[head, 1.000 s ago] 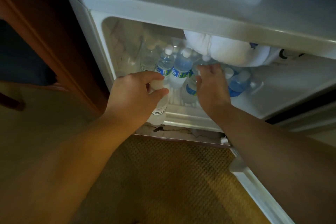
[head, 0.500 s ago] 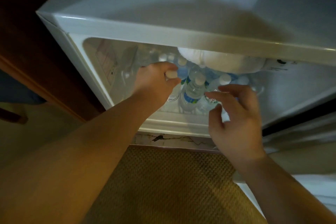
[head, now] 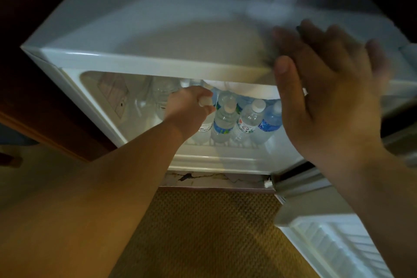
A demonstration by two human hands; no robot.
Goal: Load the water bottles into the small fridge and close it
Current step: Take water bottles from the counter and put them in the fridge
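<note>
Small white fridge [head: 144,36] stands open, its ribbed white door [head: 338,244] swung out at lower right. Left hand [head: 187,110] reaches inside, grip curled round the white cap of a clear plastic water bottle [head: 206,119]. Beside it stand more clear, blue-labelled water bottles [head: 248,119] on the fridge floor. Right hand [head: 327,101], fingers spread apart and holding nothing, hovers blurred by the fridge's top front edge.

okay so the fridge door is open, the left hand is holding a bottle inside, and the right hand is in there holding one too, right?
Not quite. In the head view the right hand is open and outside the fridge, raised near its top front edge, holding nothing. The left hand does grip a bottle inside, and the door is open.
</note>
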